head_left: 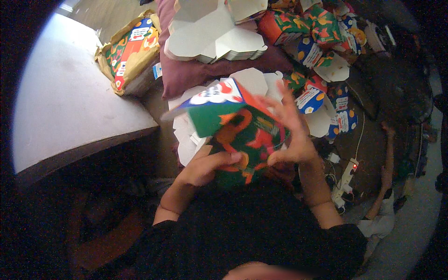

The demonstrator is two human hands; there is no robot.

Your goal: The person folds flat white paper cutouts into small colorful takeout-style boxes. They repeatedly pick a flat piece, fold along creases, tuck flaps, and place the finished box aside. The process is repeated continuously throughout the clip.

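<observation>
A colourful folded paperboard carton (242, 135), with green, blue and red-orange printed panels, is held close in front of my chest. Its upper flap stands raised toward the left, slightly smeared by motion. My left hand (205, 165) grips the lower left part, thumb on the green panel and the other fingers hidden behind. On the opposite side my right hand (296, 140) grips the carton, thumb on the front and fingers stretched up along the side. Under and beyond it lie flat white carton blanks (254, 80).
A taller stack of white blanks (210, 39) rests on a maroon cushion (186, 77). Folded cartons (322, 25) pile up at the far right. A brown paper wrapper (100, 58) with printed blanks sits beside a white tabletop (70, 93). A power strip (345, 179) and another person's arm (388, 158) are at right.
</observation>
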